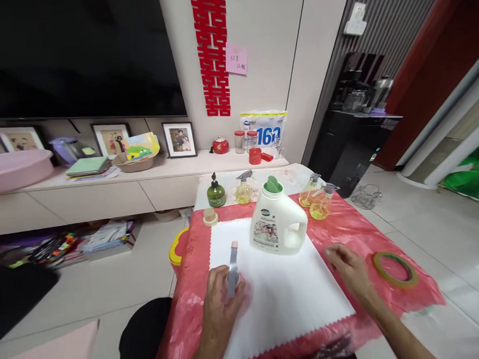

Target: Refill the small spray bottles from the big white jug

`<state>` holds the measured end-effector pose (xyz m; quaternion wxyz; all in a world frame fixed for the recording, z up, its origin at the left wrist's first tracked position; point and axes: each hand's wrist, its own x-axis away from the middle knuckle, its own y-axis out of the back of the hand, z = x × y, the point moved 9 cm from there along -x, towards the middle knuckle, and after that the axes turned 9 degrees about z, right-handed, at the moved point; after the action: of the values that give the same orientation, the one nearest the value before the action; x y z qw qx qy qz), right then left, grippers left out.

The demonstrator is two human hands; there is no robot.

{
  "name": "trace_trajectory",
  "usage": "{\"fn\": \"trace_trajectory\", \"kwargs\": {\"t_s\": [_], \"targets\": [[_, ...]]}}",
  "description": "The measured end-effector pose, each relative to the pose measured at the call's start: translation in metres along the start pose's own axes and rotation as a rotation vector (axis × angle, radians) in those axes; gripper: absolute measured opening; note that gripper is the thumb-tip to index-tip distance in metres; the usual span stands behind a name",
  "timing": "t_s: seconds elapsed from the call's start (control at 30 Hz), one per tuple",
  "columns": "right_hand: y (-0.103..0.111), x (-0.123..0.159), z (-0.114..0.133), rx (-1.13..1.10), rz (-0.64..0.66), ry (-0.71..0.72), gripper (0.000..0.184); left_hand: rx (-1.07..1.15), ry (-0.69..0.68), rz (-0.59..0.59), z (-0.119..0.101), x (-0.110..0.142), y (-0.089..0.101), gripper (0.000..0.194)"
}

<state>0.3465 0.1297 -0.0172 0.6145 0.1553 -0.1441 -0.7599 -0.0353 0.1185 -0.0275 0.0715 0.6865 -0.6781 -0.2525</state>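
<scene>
My left hand [221, 303] is closed around a pump bottle with a grey pump head [233, 271] and a pinkish nozzle tip; the hand hides most of its clear body. My right hand [346, 265], slightly blurred, hovers by the right edge of the white cloth [285, 295]. Its fingers are curled in, and nothing shows in them. On the cloth's far part stands a large white detergent jug [277, 223] with a green spout, uncapped. A translucent cap [210, 217] sits to its left. A roll of tape [395, 269] lies right of my right hand.
Red plastic sheeting [387, 236] covers the table. Behind the jug are a green pump bottle [215, 194] and a clear pump bottle [243, 191]; two more with yellow liquid [319, 207] stand right. A low cabinet [167, 172] runs along the wall.
</scene>
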Motion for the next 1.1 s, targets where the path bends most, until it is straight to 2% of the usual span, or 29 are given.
{"fn": "trace_trajectory", "kwargs": {"t_s": [0.1, 0.2, 0.27, 0.3, 0.37, 0.43, 0.5, 0.6, 0.7, 0.83, 0.97, 1.1], "targets": [[-0.055, 0.028, 0.048, -0.042, 0.147, 0.126, 0.029, -0.055, -0.075, -0.04, 0.005, 0.002, -0.007, 0.031], [-0.112, 0.052, 0.085, -0.078, 0.251, 0.245, 0.017, -0.104, -0.118, -0.078, 0.013, 0.008, -0.013, 0.051], [-0.143, 0.061, 0.1, -0.105, 0.276, 0.299, 0.018, -0.115, -0.117, -0.088, 0.022, 0.013, -0.017, 0.06], [-0.156, 0.063, 0.105, -0.115, 0.277, 0.319, 0.024, -0.117, -0.115, -0.098, 0.027, 0.015, -0.019, 0.063], [-0.178, 0.065, 0.113, -0.128, 0.273, 0.352, 0.038, -0.117, -0.107, -0.156, 0.037, 0.021, -0.021, 0.064], [-0.195, 0.065, 0.118, -0.132, 0.263, 0.378, 0.041, -0.122, -0.116, -0.192, 0.044, 0.024, -0.024, 0.063], [-0.206, 0.063, 0.121, -0.13, 0.237, 0.392, 0.033, -0.135, -0.151, -0.209, 0.044, 0.025, -0.026, 0.063], [-0.211, 0.061, 0.121, -0.126, 0.162, 0.386, 0.023, -0.207, -0.236, -0.241, 0.032, 0.025, -0.024, 0.056], [-0.212, 0.061, 0.117, -0.125, 0.099, 0.375, 0.023, -0.3, -0.287, -0.224, 0.018, 0.023, -0.024, 0.047], [-0.213, 0.062, 0.113, -0.138, 0.077, 0.376, 0.022, -0.376, -0.292, -0.247, 0.013, 0.025, -0.023, 0.047], [-0.212, 0.061, 0.117, -0.158, 0.132, 0.381, 0.018, -0.374, -0.303, -0.291, 0.013, 0.028, -0.021, 0.051], [-0.213, 0.06, 0.127, -0.207, 0.304, 0.394, 0.025, -0.351, -0.29, -0.296, 0.005, 0.027, -0.018, 0.052]]}}
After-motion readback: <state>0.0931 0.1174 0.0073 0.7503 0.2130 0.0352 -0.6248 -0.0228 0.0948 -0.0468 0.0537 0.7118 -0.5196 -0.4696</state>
